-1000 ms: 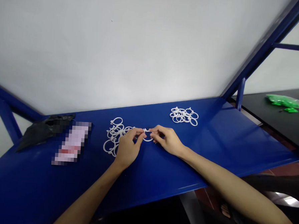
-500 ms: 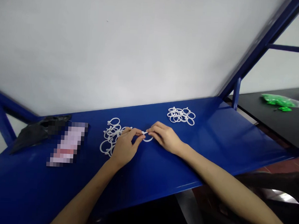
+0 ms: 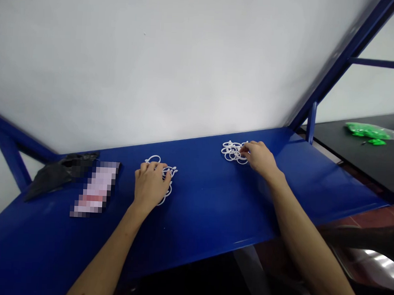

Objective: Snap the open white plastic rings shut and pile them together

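Two piles of white plastic rings lie on the blue shelf [image 3: 207, 201]. My left hand [image 3: 150, 185] rests on the left pile of rings [image 3: 167, 181], fingers curled down over it, with the fingertips hidden among the rings. My right hand [image 3: 261, 159] is stretched out to the right pile of rings [image 3: 231, 151] near the back of the shelf. Its thumb and fingers are pinched together at the pile's right edge, on a white ring there.
A black bag [image 3: 55, 171] and a blurred pink-white packet [image 3: 95, 188] lie at the shelf's left. A white wall rises behind. A blue frame post [image 3: 312, 122] stands at the right. Beyond it, green pieces [image 3: 369, 131] lie on a black table [image 3: 355, 151].
Both hands held one white ring between them at the shelf's middle. They have parted: the right hand went right and back to the far pile, the left hand went onto the left pile.
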The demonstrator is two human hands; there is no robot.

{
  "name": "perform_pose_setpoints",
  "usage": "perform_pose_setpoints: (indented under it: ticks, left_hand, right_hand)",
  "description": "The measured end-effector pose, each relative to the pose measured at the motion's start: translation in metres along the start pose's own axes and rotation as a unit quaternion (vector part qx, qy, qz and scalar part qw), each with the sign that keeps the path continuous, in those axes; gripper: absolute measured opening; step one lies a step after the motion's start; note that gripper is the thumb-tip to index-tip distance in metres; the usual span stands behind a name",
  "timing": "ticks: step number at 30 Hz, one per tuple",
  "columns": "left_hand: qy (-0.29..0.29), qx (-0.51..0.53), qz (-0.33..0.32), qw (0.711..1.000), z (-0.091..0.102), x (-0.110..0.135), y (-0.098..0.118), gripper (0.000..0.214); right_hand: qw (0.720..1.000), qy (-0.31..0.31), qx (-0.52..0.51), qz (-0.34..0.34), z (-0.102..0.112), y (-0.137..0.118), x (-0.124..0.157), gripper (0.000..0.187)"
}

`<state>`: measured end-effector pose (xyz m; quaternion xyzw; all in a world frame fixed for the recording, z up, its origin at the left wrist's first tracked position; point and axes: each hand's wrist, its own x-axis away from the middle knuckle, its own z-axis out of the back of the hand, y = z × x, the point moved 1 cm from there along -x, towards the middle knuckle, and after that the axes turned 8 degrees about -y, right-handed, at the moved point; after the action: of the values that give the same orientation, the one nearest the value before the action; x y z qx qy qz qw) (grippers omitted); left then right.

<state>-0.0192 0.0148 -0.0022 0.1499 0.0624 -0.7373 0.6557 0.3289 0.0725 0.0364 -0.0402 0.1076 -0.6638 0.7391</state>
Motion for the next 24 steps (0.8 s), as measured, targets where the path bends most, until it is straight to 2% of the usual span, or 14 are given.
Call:
perform_pose_setpoints:
  ticks: [8,15,19,24]
  left_hand:
    - [0.009,0.027,-0.011,1.0,-0.002,0.001,0.0,0.026]
    - [-0.017,0.054,0.002,0.998,-0.004,-0.001,-0.001,0.026]
    - [-0.013,0.047,0.006,0.999,-0.006,-0.001,-0.002,0.024]
    - [0.005,0.055,-0.005,0.998,-0.006,0.0,-0.003,0.018]
  right_hand:
    - [1.0,0.005,0.019,0.016,-0.003,0.0,0.0,0.017]
    - [0.994,0.094,-0.004,0.052,-0.006,-0.007,0.002,0.02]
    - [0.986,0.104,-0.029,0.129,-0.02,-0.023,0.003,0.026]
    - [0.96,0.031,-0.083,0.267,-0.04,-0.061,0.016,0.024]
